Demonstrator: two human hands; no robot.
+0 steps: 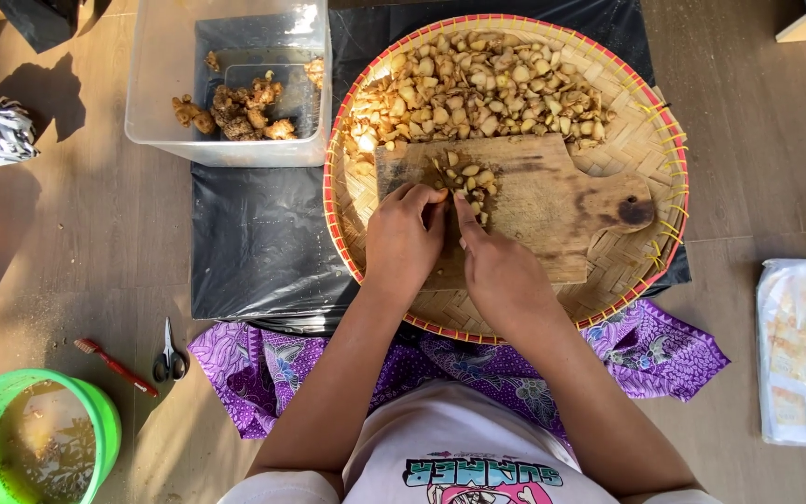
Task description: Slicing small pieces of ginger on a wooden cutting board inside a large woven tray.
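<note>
Left hand curled on the wooden cutting board, fingers bent and pinning a piece of ginger root at the small heap of cut ginger pieces, likely to steady it. Right hand just beside it, fingers closed round what looked like a knife, blade mostly hidden; can't tell the grip exactly. Board lay inside a round woven tray with red rim, so pieces stayed contained; a larger pile of chopped ginger was pushed to the tray's far side, off the board. Tray sat on black plastic sheet on the wooden floor, probably to catch mess. Clear plastic tub at upper left held uncut ginger roots, within reach. Near left: red-handled brush, small scissors, green bucket of murky water. Far right: flat clear bag with pale yellowish printed sheets inside. Purple patterned cloth over the lap.
</note>
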